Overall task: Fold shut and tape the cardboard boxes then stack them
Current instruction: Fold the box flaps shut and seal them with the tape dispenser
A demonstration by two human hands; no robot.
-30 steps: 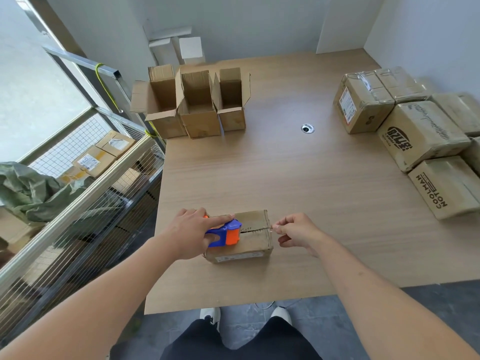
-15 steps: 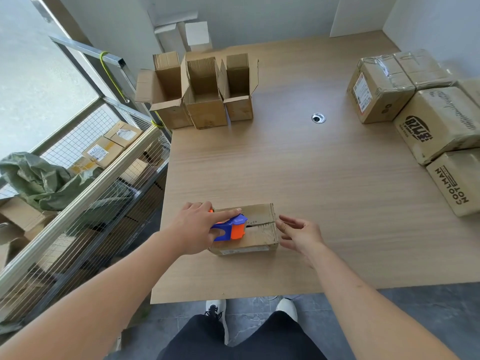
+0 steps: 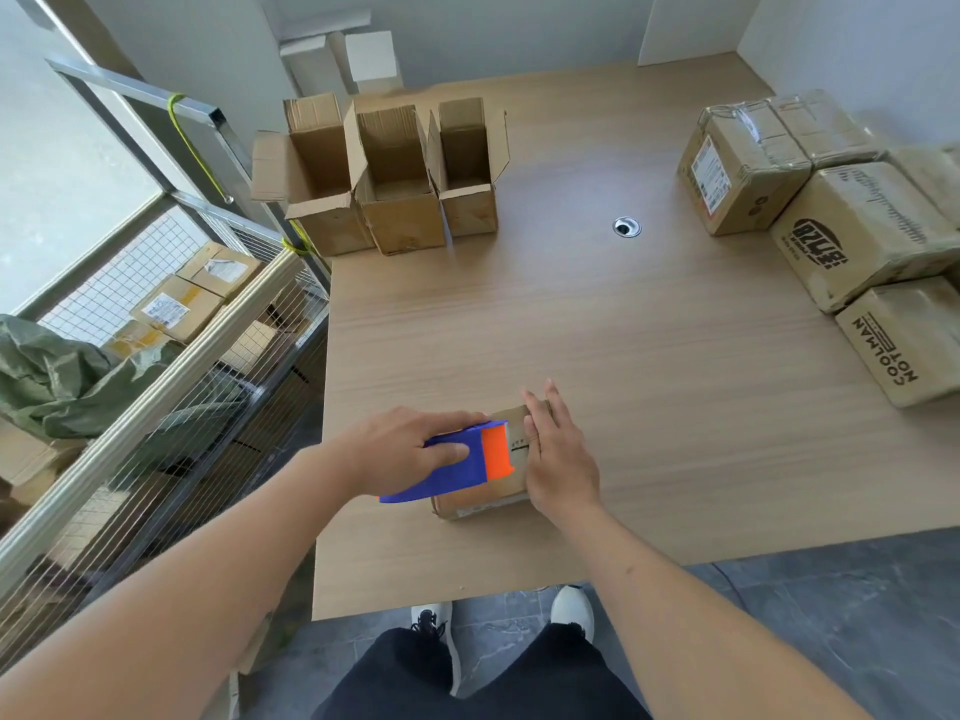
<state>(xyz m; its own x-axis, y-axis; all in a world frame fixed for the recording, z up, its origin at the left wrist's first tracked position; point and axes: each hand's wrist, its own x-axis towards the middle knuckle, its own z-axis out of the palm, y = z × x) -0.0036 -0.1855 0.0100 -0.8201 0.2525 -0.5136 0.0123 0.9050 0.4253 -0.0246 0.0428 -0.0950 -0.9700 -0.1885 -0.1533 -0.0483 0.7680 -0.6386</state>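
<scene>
Right now the left hand [image 3: 400,449] is gripping the tape dispenser [image 3: 462,459] on the small box [image 3: 488,496], while the right hand [image 3: 558,454] is pressing flat, fingers straight, on its top.

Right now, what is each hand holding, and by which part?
The left hand grips the tape dispenser round its blue body. The right hand holds nothing; it rests flat on the small box.
</scene>
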